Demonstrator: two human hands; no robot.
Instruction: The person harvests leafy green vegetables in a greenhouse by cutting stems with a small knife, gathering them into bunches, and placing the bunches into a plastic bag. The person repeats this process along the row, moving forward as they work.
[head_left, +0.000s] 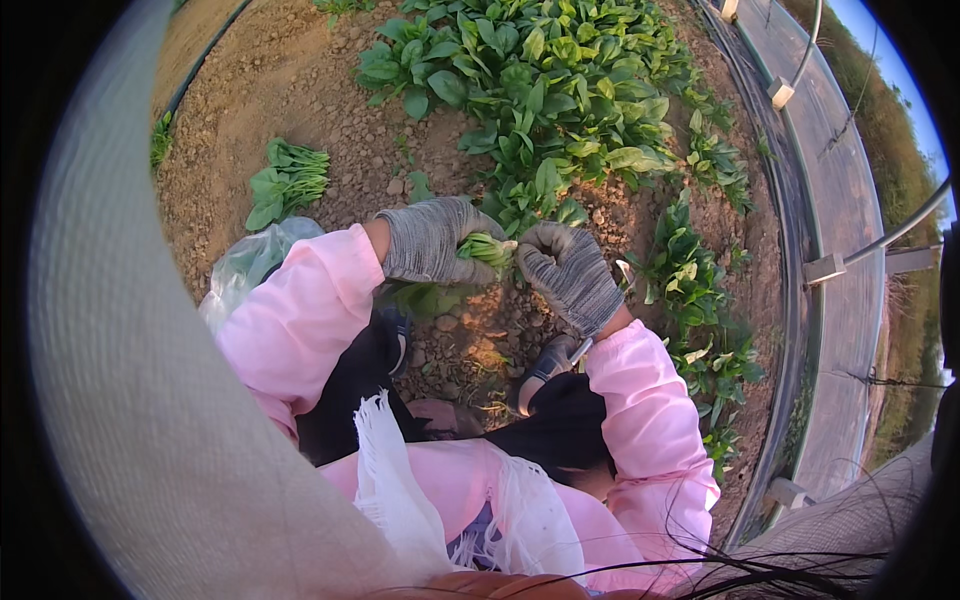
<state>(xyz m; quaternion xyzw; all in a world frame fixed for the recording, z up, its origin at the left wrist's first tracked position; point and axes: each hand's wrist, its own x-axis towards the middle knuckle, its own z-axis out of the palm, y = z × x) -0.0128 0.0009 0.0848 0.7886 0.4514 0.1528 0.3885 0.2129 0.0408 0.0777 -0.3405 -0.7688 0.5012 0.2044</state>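
Both hands wear grey knitted gloves. My left hand (439, 238) is closed around a small bunch of leafy greens (486, 250), its pale root ends pointing right and its leaves hanging below the hand. At the root ends, my right hand (566, 270) has its thumb and fingers curled together; whether it pinches a root or stem is too small to tell. A tool with a metal shaft (580, 351) shows under the right wrist, with a pale blade-like piece (624, 274) beyond the glove. Another bunch of greens (289, 180) lies on the soil at left.
Dense leafy green plants (555, 90) grow ahead, and a narrower row (686, 277) runs down the right. A clear plastic bag (259, 259) lies beside my left forearm. Plastic sheeting (840, 225) with metal hoops borders the right side. My shoes (551, 360) rest on clumpy soil.
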